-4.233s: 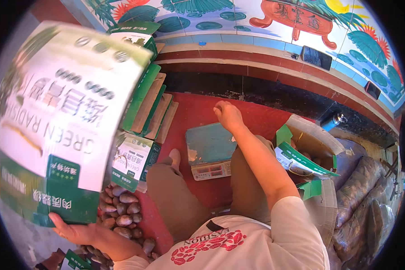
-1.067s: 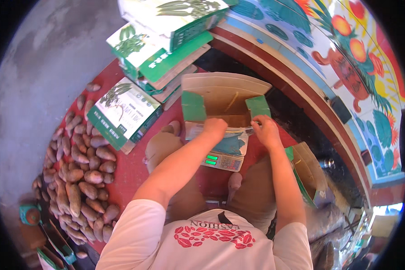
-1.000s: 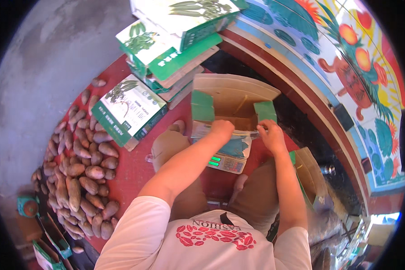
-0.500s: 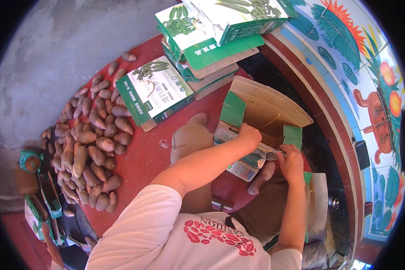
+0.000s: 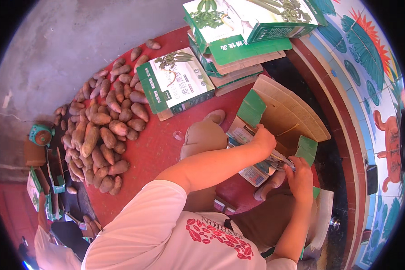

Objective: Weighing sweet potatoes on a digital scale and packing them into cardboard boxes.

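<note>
Between my legs stands an open cardboard box, brown inside, with green side flaps and a tall back flap raised. A thin yellow cord shows inside it. My left hand is closed on the near edge of the box, beside its left green flap. My right hand pinches the same near edge farther right, thumb below and fingers above. The printed near panel hangs down below my hands. What lies deep in the box is hidden by my left hand and the near wall.
A large heap of sweet potatoes covers the red floor at left. A closed green-and-white carton lies beside it, with stacked flattened cartons behind. A painted tile wall bounds the right. Another person works at lower left.
The whole view has shifted, so the scene sits farther right. My right hand's fingers have opened slightly and regripped along the box edge; my left hand stays on it.
</note>
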Demonstrator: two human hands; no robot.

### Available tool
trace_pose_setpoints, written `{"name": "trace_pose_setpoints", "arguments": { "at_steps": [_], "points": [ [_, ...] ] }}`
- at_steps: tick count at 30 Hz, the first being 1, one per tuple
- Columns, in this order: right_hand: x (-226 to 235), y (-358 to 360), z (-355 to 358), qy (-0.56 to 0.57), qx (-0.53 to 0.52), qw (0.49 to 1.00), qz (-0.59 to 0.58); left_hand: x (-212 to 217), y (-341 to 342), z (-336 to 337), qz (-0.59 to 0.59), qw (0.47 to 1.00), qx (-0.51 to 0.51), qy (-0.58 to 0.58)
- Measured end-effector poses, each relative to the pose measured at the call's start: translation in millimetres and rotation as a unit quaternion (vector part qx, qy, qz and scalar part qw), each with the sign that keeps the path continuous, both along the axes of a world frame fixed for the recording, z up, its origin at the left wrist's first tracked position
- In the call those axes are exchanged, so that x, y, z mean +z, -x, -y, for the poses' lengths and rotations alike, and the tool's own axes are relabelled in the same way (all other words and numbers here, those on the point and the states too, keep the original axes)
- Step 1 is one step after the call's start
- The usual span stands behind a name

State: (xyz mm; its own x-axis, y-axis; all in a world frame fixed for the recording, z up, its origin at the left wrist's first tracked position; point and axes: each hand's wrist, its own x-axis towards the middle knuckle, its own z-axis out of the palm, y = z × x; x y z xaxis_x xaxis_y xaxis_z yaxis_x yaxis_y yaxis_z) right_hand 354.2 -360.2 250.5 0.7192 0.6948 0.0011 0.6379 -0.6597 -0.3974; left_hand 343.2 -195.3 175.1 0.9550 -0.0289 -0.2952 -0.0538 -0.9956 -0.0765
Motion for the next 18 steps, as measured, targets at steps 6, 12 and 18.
{"name": "trace_pose_setpoints", "arguments": {
  "at_steps": [6, 12, 18],
  "points": [
    [-1.6, 2.6, -3.1, -0.011, 0.025, 0.999, 0.032, 7.4, 6.3, -4.7, -0.019, 0.999, 0.012, 0.03],
    [0.1, 3.4, -8.8, 0.012, 0.023, 0.999, 0.028, 7.6, 16.7, -13.8, 0.034, 0.996, 0.03, 0.071],
    [-9.5, -0.3, -13.5, 0.018, 0.039, 0.999, 0.029, 14.6, 24.2, -25.5, 0.11, 0.982, 0.036, 0.149]
  ]
}}
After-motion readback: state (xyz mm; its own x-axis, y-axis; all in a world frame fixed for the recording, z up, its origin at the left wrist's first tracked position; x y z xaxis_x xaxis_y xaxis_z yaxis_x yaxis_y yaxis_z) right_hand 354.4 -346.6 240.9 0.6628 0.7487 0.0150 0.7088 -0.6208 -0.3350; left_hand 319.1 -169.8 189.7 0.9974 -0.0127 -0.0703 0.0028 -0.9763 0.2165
